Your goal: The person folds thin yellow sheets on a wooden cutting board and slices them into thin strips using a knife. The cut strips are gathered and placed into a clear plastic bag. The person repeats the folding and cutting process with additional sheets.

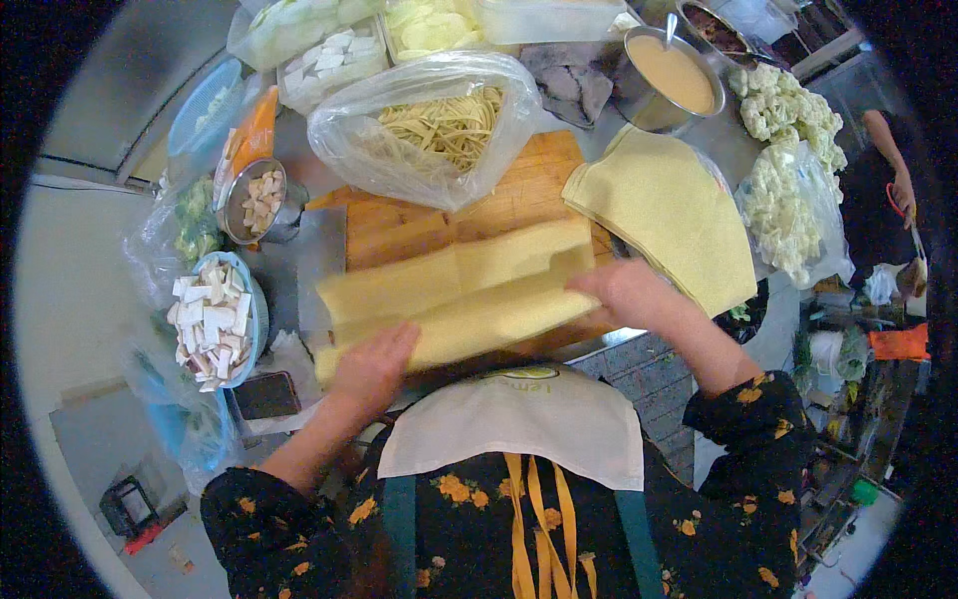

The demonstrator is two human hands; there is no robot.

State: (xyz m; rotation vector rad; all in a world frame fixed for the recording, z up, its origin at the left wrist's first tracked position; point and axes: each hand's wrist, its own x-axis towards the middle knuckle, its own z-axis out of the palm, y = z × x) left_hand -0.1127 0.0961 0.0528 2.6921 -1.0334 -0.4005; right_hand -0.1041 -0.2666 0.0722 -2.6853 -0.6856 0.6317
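Observation:
A pale yellow sheet, apparently tofu skin (471, 262), lies across a wooden cutting board (404, 224), its near side folded or rolled into a long band. My left hand (378, 363) is on the left part of that band, fingers over its top. At the band's right end, my right hand (621, 292) grips the edge, slightly blurred. A clear plastic bag (337, 142) sits open on the far part of the board, holding cut yellow strips (445, 127). To the right rests a folded stack of similar sheets (666, 217).
On the left are a basket of white cut pieces (217, 318), a metal cup of cubes (262, 198) and a phone (266, 395). A metal pot of tan liquid (670, 71) and cauliflower (786, 202) stand right. Another person's hand (903, 198) holds a red-handled tool at far right.

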